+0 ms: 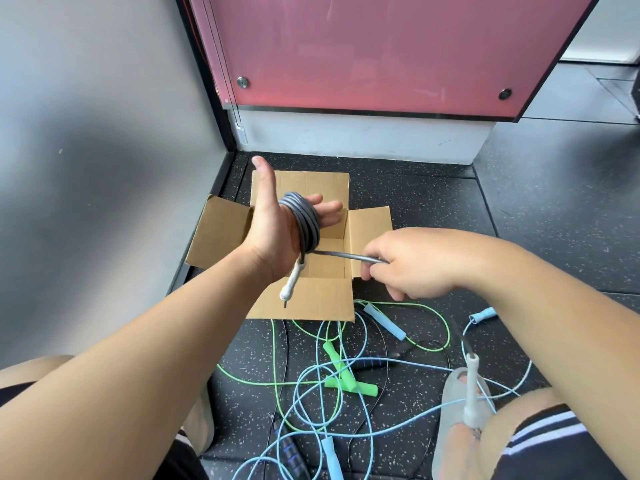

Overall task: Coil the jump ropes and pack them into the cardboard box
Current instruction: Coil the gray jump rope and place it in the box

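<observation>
One grey rope [304,220] — round left hand [272,235] | right hand [412,268] pinches it

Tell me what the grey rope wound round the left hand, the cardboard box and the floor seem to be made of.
The grey rope: probably PVC or rubber-coated cord, smooth with a slight sheen, holding rounded loops. The box: brown corrugated cardboard, matte, creased at its flaps. The floor: likely rubber gym tiles, black with pale flecks and visible seams.

A gym: speckled black rubber floor tiles [540,216], jump ropes [332,372], a pink padded panel [381,46].
</observation>
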